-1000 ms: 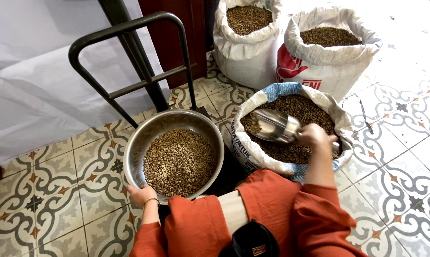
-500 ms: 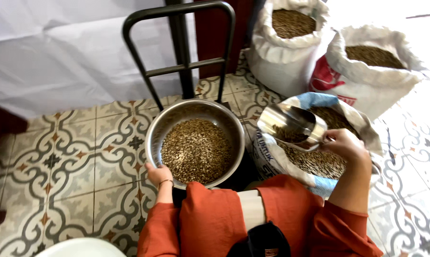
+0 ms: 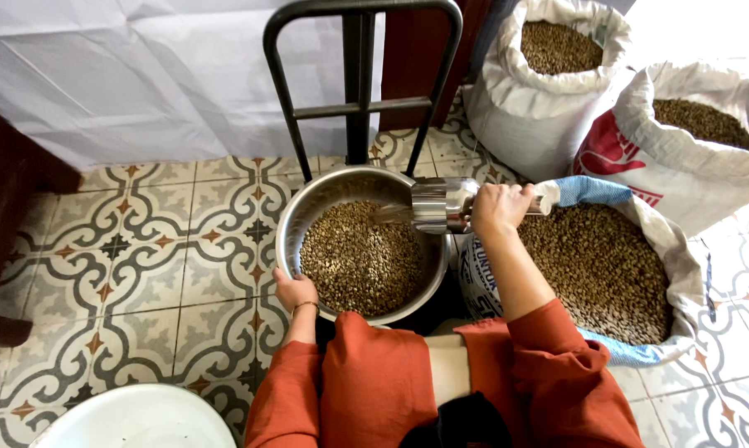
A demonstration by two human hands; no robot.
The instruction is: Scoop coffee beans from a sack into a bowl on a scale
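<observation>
While seated: person over floor bowl.
Right hand (image 3: 497, 209): fist wrapped round metal scoop (image 3: 441, 205), tipped over steel bowl (image 3: 359, 242).
Left hand (image 3: 295, 290): fingers curled on bowl rim.
Beans (image 3: 359, 261): in bowl.

Right hand (image 3: 499, 209) tips scoop (image 3: 442, 205) over bowl (image 3: 304, 217); left hand (image 3: 295, 290) grips rim.

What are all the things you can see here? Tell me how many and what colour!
Metal bowl: one, silver, on the floor, holding greenish-brown beans.
Scoop: one, silver, tipped over the bowl.
Open sacks: three, white, at right; the nearest sack has a blue edge.
Beans: many, greenish-brown, in the sacks.
Black metal frame: one, behind the bowl.
White sheet: one, top left.
White tub: one, bottom left.
Patterned tiles: floor.
Left hand: on the bowl's rim.
Right hand: gripping the scoop.
</observation>
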